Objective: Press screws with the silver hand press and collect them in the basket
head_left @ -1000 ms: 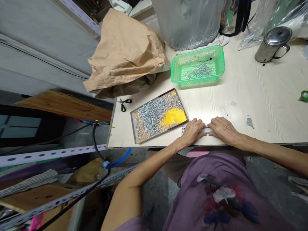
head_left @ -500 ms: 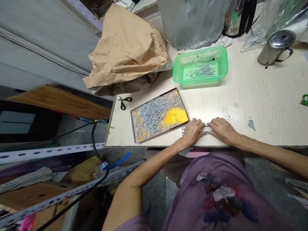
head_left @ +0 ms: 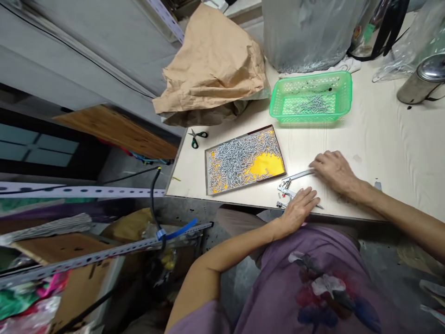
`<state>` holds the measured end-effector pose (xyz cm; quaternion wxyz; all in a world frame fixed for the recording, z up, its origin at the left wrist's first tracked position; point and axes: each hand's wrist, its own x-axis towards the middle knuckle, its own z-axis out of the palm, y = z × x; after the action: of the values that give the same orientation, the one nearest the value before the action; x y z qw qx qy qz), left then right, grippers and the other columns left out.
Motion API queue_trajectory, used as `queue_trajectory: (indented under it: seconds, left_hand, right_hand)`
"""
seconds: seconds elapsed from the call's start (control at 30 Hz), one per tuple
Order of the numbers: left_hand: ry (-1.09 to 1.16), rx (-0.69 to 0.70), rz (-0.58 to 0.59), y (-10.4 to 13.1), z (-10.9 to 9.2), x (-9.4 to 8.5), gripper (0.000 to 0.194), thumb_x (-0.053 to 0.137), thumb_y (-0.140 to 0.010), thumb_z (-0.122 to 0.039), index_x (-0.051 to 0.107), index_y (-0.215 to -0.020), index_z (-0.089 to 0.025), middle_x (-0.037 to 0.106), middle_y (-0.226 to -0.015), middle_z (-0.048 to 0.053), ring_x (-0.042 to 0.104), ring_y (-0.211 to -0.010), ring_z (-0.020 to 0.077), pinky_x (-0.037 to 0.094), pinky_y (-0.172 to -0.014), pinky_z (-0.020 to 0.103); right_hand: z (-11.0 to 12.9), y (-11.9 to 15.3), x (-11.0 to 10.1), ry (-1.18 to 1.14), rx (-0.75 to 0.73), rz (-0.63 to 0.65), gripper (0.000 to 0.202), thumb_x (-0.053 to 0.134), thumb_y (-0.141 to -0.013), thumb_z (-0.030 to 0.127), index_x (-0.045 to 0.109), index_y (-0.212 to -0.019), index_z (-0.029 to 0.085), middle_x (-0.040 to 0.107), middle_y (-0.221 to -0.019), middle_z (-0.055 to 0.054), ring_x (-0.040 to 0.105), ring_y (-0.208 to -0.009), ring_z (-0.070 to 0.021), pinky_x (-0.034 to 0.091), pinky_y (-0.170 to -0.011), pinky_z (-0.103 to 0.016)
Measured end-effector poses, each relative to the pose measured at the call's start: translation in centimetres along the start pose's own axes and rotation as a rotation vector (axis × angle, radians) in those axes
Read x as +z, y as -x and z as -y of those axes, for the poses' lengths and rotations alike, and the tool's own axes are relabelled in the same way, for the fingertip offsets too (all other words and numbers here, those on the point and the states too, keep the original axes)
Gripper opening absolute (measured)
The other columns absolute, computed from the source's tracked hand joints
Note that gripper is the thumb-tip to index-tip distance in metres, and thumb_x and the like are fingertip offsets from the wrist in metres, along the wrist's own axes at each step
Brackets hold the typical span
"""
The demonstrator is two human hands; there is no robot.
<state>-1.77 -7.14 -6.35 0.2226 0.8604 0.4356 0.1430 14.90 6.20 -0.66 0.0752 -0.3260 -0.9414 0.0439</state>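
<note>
A hinged metal hand tool (head_left: 301, 175) lies on the table near its front edge, its two long arms spread apart. A coil spring and a small red part show near its hinge end on the left. My left hand (head_left: 296, 211) lies over the lower arm with its fingers stretched out; the pointed tip of that arm sticks out past them. At the right end of the upper arm, my right hand (head_left: 335, 172) has its fingers bent around the tip; its thumb is hidden. Small metal pieces lie beside the hinge.
Left of the tool stands a shallow tray (head_left: 210, 174) of small metal screws or pins on yellow. Behind are a green basket (head_left: 311, 117) with similar pieces and brown paper (head_left: 215, 60). Scissors (head_left: 197, 138) lie at left, a metal jug (head_left: 419, 81) at far right.
The tool's arms, earlier closed together under both hands, are now spread apart. My right hand has moved up and away from my left, which is nearer the table edge. The view has shifted left.
</note>
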Motion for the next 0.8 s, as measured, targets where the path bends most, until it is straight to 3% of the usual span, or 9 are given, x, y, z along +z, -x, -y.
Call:
queue_trajectory:
  seconds: [0.13, 0.23, 0.3, 0.37, 0.47, 0.5, 0.57, 0.7, 0.8]
  left_hand:
    - [0.019, 0.065, -0.023, 0.3, -0.6, -0.2, 0.04, 0.04, -0.094, -0.01, 0.054, -0.13, -0.016, 0.065, -0.124, 0.012, 0.056, -0.124, 0.0232, 0.048, -0.103, 0.042]
    - [-0.023, 0.32, -0.131, 2.3, -1.5, -1.6, 0.036, 0.042, -0.095, -0.01, 0.057, -0.126, -0.02, 0.07, -0.108, 0.007, 0.063, -0.11, 0.0181, 0.052, -0.095, 0.033]
    - [-0.086, 0.445, -0.272, 4.0, -1.6, -3.2, 0.031, 0.048, -0.095, -0.012, 0.059, -0.122, -0.02, 0.071, -0.095, 0.004, 0.066, -0.098, 0.0151, 0.053, -0.087, 0.027]
    - [-0.146, 0.387, -0.444, 5.3, -0.9, -5.2, 0.025, 0.049, -0.095, -0.015, 0.06, -0.117, -0.019, 0.068, -0.083, 0.002, 0.064, -0.083, 0.0129, 0.053, -0.075, 0.024]
    - [-0.286, -0.015, -0.598, 5.7, 2.0, -8.3, 0.02, 0.048, -0.096, -0.015, 0.062, -0.11, -0.017, 0.065, -0.082, 0.004, 0.059, -0.078, 0.0143, 0.05, -0.071, 0.026]
    - [-0.346, -0.145, -0.578, 5.5, 3.3, -9.2, 0.019, 0.048, -0.096, -0.015, 0.063, -0.107, -0.017, 0.065, -0.084, 0.006, 0.058, -0.08, 0.0155, 0.05, -0.072, 0.027]
    - [-0.435, -0.251, -0.485, 4.5, 6.1, -10.6, 0.019, 0.049, -0.096, -0.018, 0.066, -0.103, -0.017, 0.064, -0.085, 0.007, 0.055, -0.082, 0.0177, 0.048, -0.072, 0.029]
    - [-0.469, -0.255, -0.113, 2.0, 10.0, -12.0, 0.024, 0.046, -0.097, -0.016, 0.068, -0.106, -0.021, 0.064, -0.097, 0.008, 0.051, -0.092, 0.0196, 0.045, -0.075, 0.029]
    - [-0.418, -0.202, 0.061, 0.8, 11.2, -12.4, 0.023, 0.047, -0.097, -0.02, 0.069, -0.103, -0.019, 0.063, -0.093, 0.007, 0.05, -0.091, 0.0194, 0.043, -0.077, 0.028]
  right_hand:
    - [5.6, -3.0, 0.1, -0.094, -0.375, 0.169, 0.019, 0.05, -0.094, 0.015, 0.068, -0.095, 0.022, 0.066, -0.093, -0.005, 0.046, -0.087, -0.0211, 0.028, -0.071, -0.034]
    - [8.5, -4.5, 1.3, -0.097, -0.492, 0.246, 0.017, 0.053, -0.09, 0.012, 0.068, -0.085, 0.02, 0.066, -0.089, -0.006, 0.046, -0.09, -0.0211, 0.028, -0.071, -0.035]
    - [9.4, -4.9, 1.9, -0.081, -0.517, 0.257, 0.017, 0.054, -0.089, 0.011, 0.068, -0.081, 0.017, 0.066, -0.087, -0.008, 0.047, -0.091, -0.022, 0.029, -0.072, -0.035]
    - [9.7, -4.8, 2.3, -0.073, -0.535, 0.274, 0.018, 0.054, -0.089, 0.011, 0.068, -0.079, 0.015, 0.066, -0.085, -0.01, 0.048, -0.091, -0.0229, 0.031, -0.071, -0.035]
    - [9.8, -4.3, 2.6, -0.057, -0.538, 0.237, 0.022, 0.05, -0.092, 0.01, 0.069, -0.082, 0.013, 0.066, -0.084, -0.011, 0.049, -0.089, -0.0229, 0.032, -0.07, -0.035]
    - [9.8, -4.1, 2.6, -0.05, -0.548, 0.212, 0.024, 0.047, -0.093, 0.009, 0.069, -0.084, 0.012, 0.065, -0.084, -0.011, 0.049, -0.088, -0.0226, 0.032, -0.07, -0.035]
    - [9.7, -4.0, 2.7, -0.046, -0.567, 0.176, 0.027, 0.042, -0.094, 0.006, 0.068, -0.087, 0.012, 0.065, -0.083, -0.01, 0.049, -0.086, -0.0219, 0.032, -0.07, -0.034]
    - [9.2, -3.8, 2.4, -0.103, -0.524, 0.168, 0.025, 0.042, -0.096, 0.01, 0.066, -0.092, 0.012, 0.065, -0.084, -0.01, 0.047, -0.084, -0.0216, 0.032, -0.072, -0.033]
    - [8.4, -3.5, 2.1, -0.14, -0.487, 0.163, 0.023, 0.042, -0.096, 0.01, 0.065, -0.093, 0.012, 0.064, -0.085, -0.009, 0.046, -0.084, -0.0209, 0.032, -0.073, -0.033]
